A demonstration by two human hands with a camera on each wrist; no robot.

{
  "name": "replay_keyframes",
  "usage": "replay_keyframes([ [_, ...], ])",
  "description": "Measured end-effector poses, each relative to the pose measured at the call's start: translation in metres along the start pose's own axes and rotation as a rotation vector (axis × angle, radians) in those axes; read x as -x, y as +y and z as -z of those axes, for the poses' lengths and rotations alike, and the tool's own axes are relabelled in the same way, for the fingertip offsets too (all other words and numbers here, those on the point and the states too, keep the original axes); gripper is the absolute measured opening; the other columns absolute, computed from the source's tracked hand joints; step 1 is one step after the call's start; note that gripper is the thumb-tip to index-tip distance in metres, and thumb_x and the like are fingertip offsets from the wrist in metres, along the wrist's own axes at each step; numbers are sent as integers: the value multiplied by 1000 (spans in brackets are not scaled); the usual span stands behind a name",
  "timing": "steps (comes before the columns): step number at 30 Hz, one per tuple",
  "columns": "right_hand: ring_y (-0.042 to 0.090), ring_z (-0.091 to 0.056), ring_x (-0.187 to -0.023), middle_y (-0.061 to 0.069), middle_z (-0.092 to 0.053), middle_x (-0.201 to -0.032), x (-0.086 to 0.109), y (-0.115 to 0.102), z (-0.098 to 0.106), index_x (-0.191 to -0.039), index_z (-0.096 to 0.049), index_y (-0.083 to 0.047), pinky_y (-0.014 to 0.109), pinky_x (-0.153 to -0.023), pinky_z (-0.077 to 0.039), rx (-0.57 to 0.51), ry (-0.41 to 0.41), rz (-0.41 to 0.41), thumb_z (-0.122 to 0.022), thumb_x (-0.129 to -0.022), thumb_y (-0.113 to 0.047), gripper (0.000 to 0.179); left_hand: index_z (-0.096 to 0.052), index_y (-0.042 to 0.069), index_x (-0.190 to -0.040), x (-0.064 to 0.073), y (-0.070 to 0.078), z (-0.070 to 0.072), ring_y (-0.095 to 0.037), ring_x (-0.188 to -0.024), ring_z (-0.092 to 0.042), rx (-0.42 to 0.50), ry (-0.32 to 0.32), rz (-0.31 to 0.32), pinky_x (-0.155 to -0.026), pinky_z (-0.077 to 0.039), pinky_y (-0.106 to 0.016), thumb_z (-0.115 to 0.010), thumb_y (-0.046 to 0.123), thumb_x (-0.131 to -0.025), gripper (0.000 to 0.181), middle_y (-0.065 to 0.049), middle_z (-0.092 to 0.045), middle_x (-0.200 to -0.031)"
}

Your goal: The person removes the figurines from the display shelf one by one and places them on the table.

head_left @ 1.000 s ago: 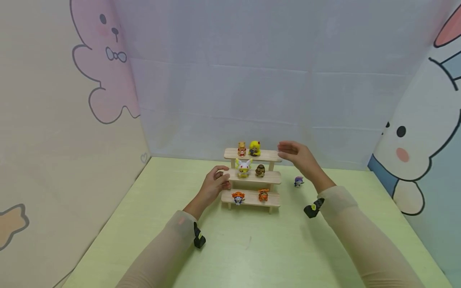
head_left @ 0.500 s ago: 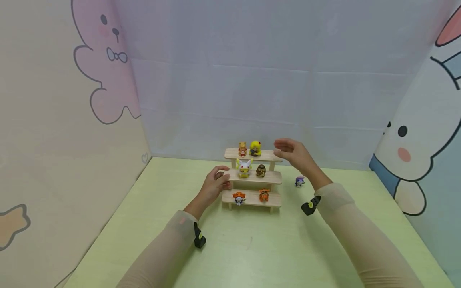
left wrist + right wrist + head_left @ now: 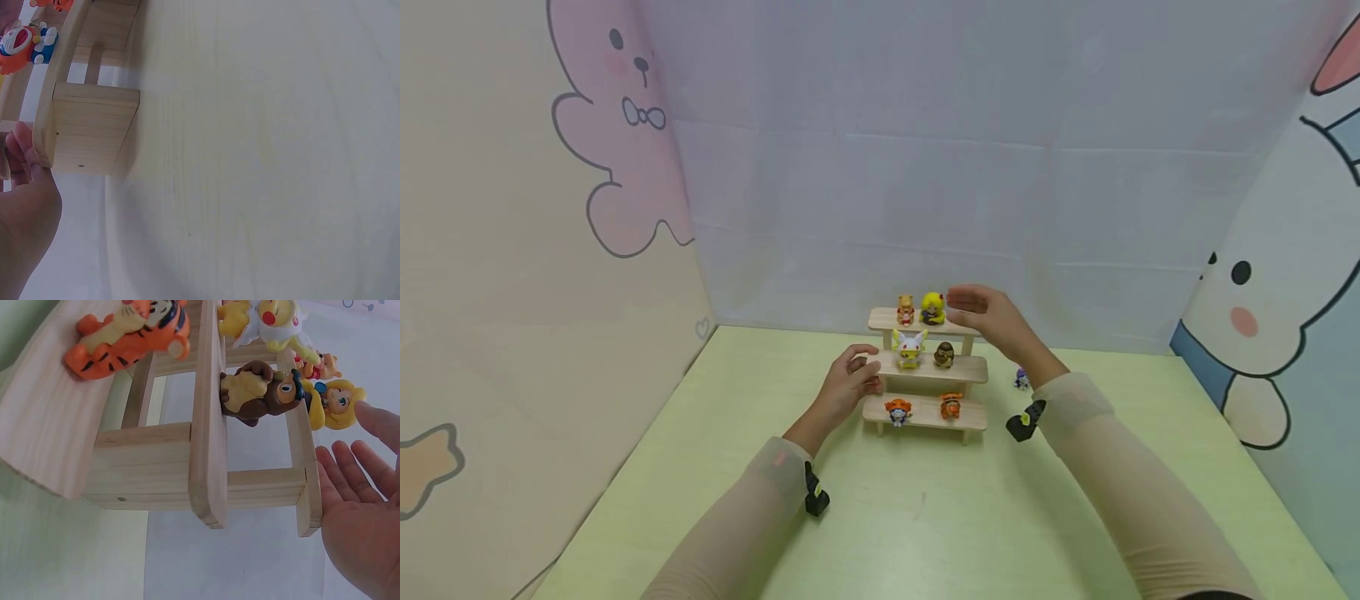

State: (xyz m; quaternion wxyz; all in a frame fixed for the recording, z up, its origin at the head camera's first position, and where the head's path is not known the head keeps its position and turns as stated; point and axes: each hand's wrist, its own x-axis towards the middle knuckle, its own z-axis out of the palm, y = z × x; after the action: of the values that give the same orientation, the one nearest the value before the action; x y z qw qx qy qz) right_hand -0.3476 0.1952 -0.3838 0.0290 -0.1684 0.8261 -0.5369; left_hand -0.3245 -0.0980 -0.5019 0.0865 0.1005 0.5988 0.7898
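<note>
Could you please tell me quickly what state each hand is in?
Left hand: closed, holding the wooden stand.
Right hand: open, holding nothing, beside the yellow-haired figure.

Three pale wooden tiers here: the stand (image 3: 927,376) is held upright at its left end by the left hand (image 3: 841,388). Up top, an upright yellow-haired figurine (image 3: 932,309) is closely flanked by the right hand (image 3: 987,315).

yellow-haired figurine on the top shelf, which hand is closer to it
Right. The right hand is just to the right of the yellow-haired figurine; the left hand is lower, at the left side of the wooden stand.
</note>
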Motion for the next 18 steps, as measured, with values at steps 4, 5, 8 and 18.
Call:
replay_keyframes([
  [4, 32, -51, -139, 13, -54, -150, -4, -2, -3, -151, -48, -5, 54, -114, -44, -2, -1, 5, -70, -101, -26, 59, -54, 5, -133, 0, 0, 0, -18, -76, -63, -1, 3, 3, -71, -61, -28, -61, 7, -105, 29, -5, -53, -88],
  [5, 32, -51, -139, 13, -54, -151, -5, -3, -4, -152, -47, -5, 53, -114, -44, -7, -3, 6, -70, -101, -26, 59, -54, 4, -133, 0, 1, -1, -18, -76, -63, 0, 4, 3, -71, -61, -28, -61, 7, -105, 29, -5, -53, -87],
  [8, 32, -50, -140, 13, -53, -151, -8, -4, -6, -151, -48, -5, 53, -114, -44, -31, -6, 1, -71, -101, -24, 59, -54, 4, -134, 0, 1, -1, -17, -76, -64, 2, 4, 3, -71, -61, -28, -60, 6, -105, 30, -4, -52, -87],
  [18, 34, -50, -138, 13, -55, -148, -16, -11, -17, -151, -50, -6, 53, -114, -43, -44, 8, -38, -74, -99, -22, 59, -54, 4, -134, 0, 2, -2, -17, -75, -64, 2, 11, 17, -71, -61, -28, -60, 6, -105, 30, -4, -53, -87],
])
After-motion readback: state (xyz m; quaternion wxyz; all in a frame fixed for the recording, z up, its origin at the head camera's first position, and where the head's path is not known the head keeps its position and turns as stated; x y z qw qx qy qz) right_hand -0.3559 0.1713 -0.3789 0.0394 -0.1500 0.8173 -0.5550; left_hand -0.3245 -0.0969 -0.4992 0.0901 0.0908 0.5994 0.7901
